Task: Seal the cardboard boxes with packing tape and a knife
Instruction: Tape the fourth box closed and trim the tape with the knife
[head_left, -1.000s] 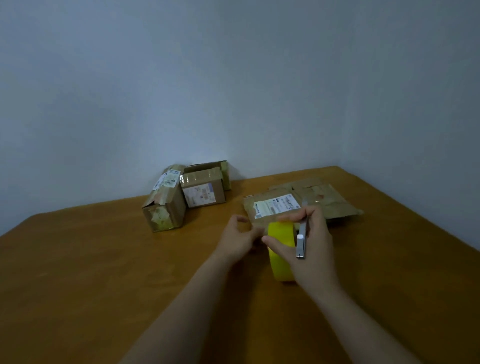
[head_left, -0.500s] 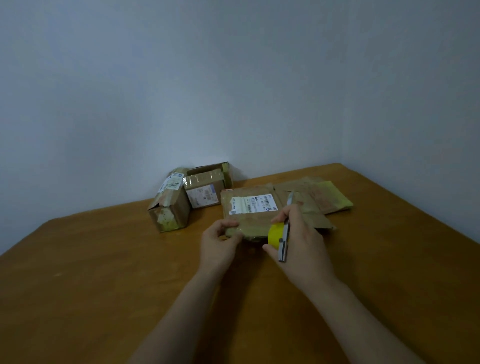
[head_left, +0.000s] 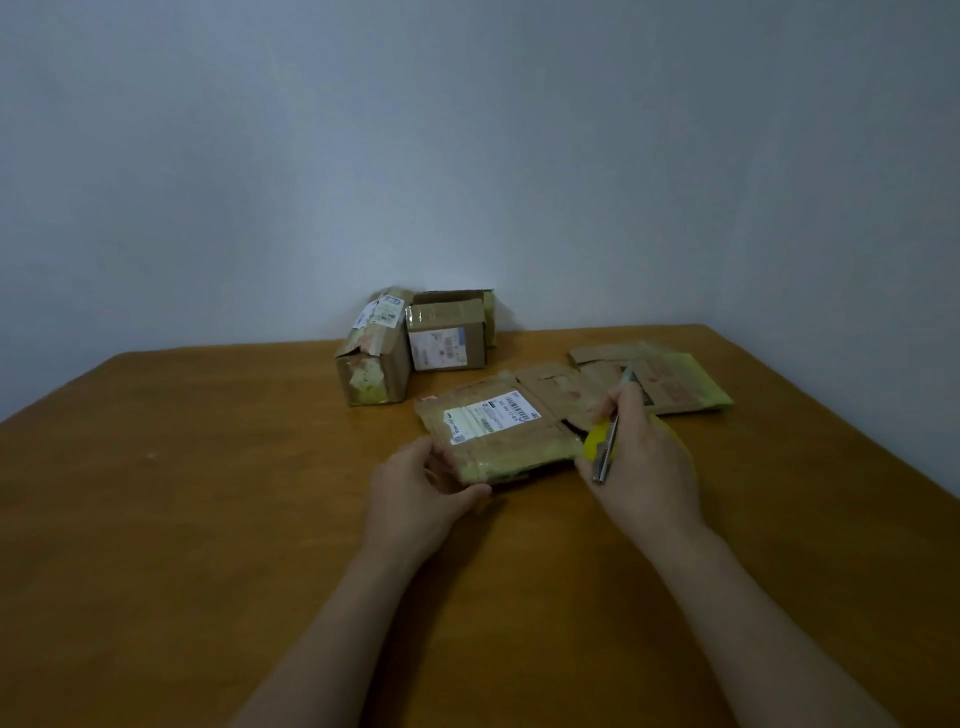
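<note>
Most tape hidden | right hand grips knife | left hand grips box

A: Status of the label on the near flat box?
B: White sheet; barcode strip and dark print lines visible; characters too small to read.
A: Labels on the two upright boxes?
B: Left box: white label on top, illegible; right box: white label on front face, illegible.
A: Far flat box?
B: Reddish printed block; not readable.
</note>
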